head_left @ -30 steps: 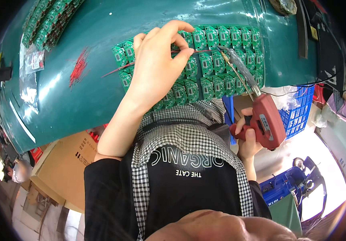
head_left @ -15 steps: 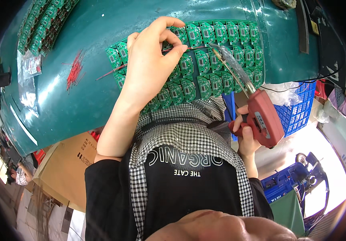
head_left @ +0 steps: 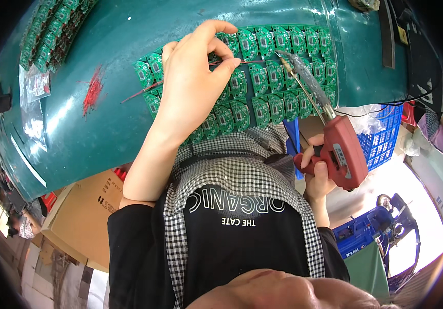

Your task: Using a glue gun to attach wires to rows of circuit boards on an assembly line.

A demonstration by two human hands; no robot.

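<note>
Rows of green circuit boards point(head_left: 276, 108), joined in panels, lie on the green table surface. My left hand point(head_left: 190, 82) is over their left part, thumb and forefinger pinched on thin red wires point(head_left: 142, 93). The wires run left under the palm, and a thin end sticks out rightward past the fingertips. My right hand point(head_left: 318, 177) is wrapped round the grip of a red soldering gun point(head_left: 346, 154). Its long nozzle slants up and left, with the tip over the boards to the right of the wire end. Whether the tip touches a board I cannot tell.
Loose red wires point(head_left: 94, 91) lie left of the boards. Stacked green boards point(head_left: 57, 33) and clear plastic bags point(head_left: 33, 100) are at the far left. A blue crate point(head_left: 383, 139) stands right of the gun; a black cable point(head_left: 381, 109) crosses there. A cardboard box point(head_left: 85, 219) sits lower left.
The soldering gun has shifted slightly right, and its tip has moved a little right and up, away from the wire end. My left hand has stayed almost still, keeping its pinch.
</note>
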